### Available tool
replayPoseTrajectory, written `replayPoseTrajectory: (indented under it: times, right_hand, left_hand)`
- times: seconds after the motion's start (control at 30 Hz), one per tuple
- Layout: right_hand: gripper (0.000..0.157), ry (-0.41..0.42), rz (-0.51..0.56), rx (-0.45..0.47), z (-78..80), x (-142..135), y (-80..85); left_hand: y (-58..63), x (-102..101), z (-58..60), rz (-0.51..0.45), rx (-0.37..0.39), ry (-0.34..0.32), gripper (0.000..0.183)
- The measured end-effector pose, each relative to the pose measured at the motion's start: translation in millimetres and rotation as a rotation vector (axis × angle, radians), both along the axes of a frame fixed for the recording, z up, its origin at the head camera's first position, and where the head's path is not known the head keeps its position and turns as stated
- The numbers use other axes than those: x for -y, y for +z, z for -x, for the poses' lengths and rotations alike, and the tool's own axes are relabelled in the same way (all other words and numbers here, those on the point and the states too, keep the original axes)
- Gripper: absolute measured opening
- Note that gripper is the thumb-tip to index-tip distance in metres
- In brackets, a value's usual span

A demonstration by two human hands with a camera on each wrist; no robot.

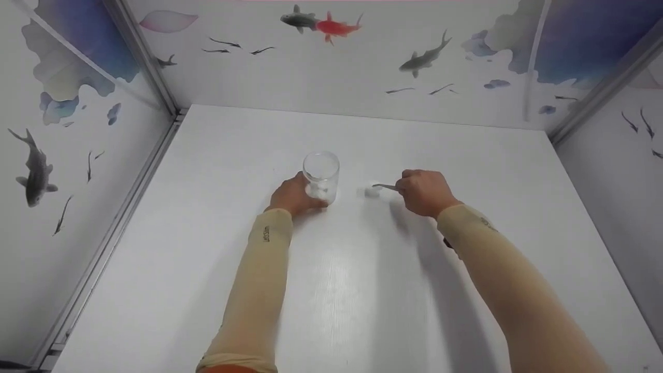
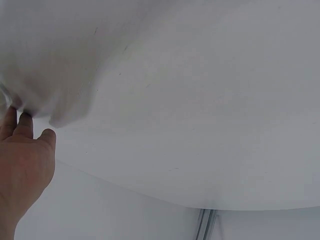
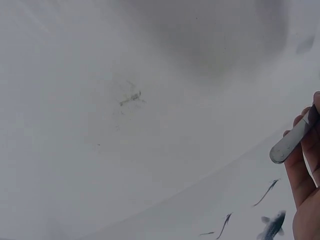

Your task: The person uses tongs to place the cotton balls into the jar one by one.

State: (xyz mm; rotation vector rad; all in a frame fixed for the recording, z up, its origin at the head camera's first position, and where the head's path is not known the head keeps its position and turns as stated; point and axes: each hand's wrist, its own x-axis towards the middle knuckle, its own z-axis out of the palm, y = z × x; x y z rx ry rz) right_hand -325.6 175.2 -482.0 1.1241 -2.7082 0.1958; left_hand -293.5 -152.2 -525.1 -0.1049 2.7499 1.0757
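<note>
In the head view my left hand (image 1: 294, 196) holds a clear jar (image 1: 322, 168) upright on the white table, thumb along its near side and fingers along its left. White cotton balls (image 1: 317, 190) lie low inside the jar. To the right, my right hand (image 1: 426, 191) grips metal tweezers (image 1: 386, 186), their thin tips pointing left. A small white tuft (image 1: 372, 191), like a cotton ball, shows right at the tips. The right wrist view shows the rounded rear end of the tweezers (image 3: 287, 150) against the fingers. At the left wrist view's edge, a sliver of the jar (image 2: 4, 100) appears beside the left fingers.
The white table (image 1: 331, 290) spreads around both hands. Panels printed with fish (image 1: 336, 27) enclose it at the back and sides, with a metal rail (image 1: 111, 233) along the left edge. Dark smudges (image 3: 131, 98) mark the surface in the right wrist view.
</note>
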Motion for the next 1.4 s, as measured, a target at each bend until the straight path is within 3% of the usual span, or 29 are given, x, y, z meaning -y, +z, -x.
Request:
replayPoseTrajectory:
  times: [0.43, 0.83, 1.27, 1.4]
  right_hand:
    - [0.009, 0.009, 0.034, -0.063, 0.5, -6, 15.4]
    - [0.011, 0.027, 0.018, -0.096, 2.8, 7, 42.5]
    - [0.012, 0.085, 0.028, -0.157, 10.6, 45, 90.9]
    - [0.012, 0.110, 0.037, -0.156, 11.7, 62, 98.5]
  left_hand:
    - [-1.7, 1, -0.3, -0.049, -0.011, 0.003, 0.096]
    - [-2.7, 2, -1.0, -0.041, -0.025, 0.013, 0.094]
    - [-2.4, 0, 0.3, -0.041, -0.003, 0.013, 0.094]
    - [-3.4, 0, 1.4, -0.035, 0.008, 0.025, 0.096]
